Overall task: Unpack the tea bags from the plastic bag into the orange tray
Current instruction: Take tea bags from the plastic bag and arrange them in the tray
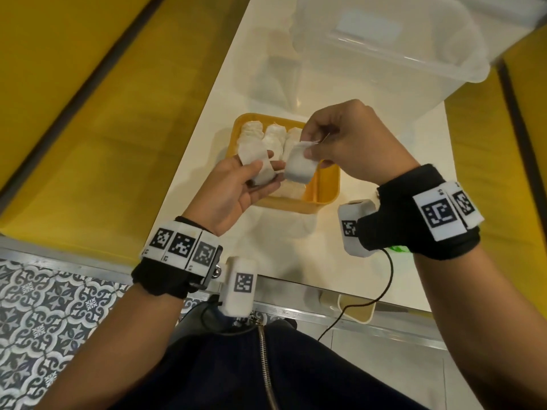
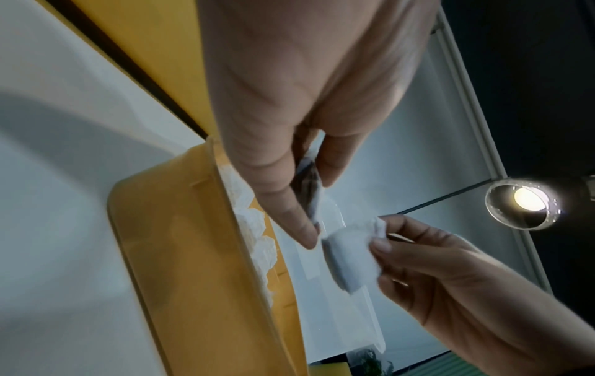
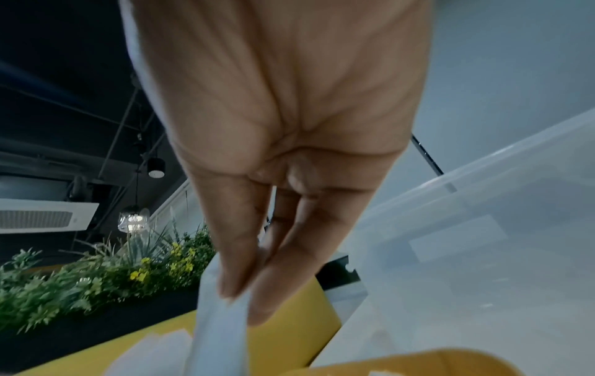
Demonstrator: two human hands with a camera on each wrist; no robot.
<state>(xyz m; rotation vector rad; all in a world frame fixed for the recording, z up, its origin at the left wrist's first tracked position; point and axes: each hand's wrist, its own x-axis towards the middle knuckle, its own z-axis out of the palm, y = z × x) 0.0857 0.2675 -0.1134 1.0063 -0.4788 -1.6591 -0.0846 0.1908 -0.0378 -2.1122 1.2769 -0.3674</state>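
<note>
The orange tray (image 1: pixel 325 194) sits on the white table with several white tea bags (image 1: pixel 273 137) lined up in its far half. Above its near-left corner my left hand (image 1: pixel 268 173) lies palm up and grips a small bunch of tea bags (image 1: pixel 254 155) between thumb and fingers. To its right, my right hand (image 1: pixel 309 149) pinches the top edge of one tea bag (image 1: pixel 299 168), which hangs over the tray. In the left wrist view my left fingers (image 2: pixel 289 216) clamp a bag, and the right hand (image 2: pixel 376 236) holds its tea bag (image 2: pixel 347 259) close by. The plastic bag cannot be clearly made out.
A large clear storage bin (image 1: pixel 384 48) stands just behind the tray. Yellow bench seats (image 1: pixel 103 113) flank the narrow white table (image 1: pixel 384 285). The table's metal front edge runs close to my body, and a black cable (image 1: pixel 384 291) hangs over it.
</note>
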